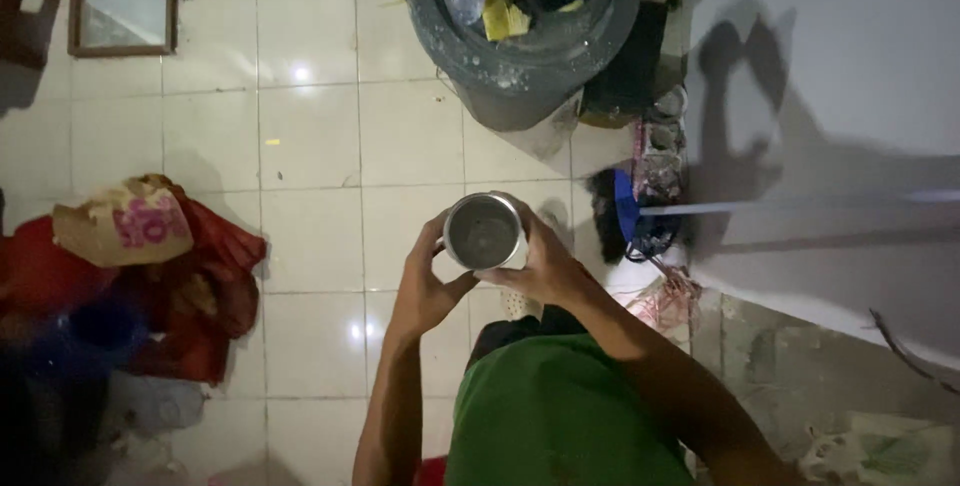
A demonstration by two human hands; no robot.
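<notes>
Two hands, left hand (425, 291) and right hand (545, 266), around upright metal cup (484, 231).

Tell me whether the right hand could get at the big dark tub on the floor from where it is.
Probably not right away: the right hand is wrapped around the metal cup, as is the left hand. The tiled floor toward the dark tub looks unobstructed.

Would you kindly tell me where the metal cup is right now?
In the head view, the metal cup sits mid-frame, held between the left hand and right hand, above the white tiled floor.
</notes>
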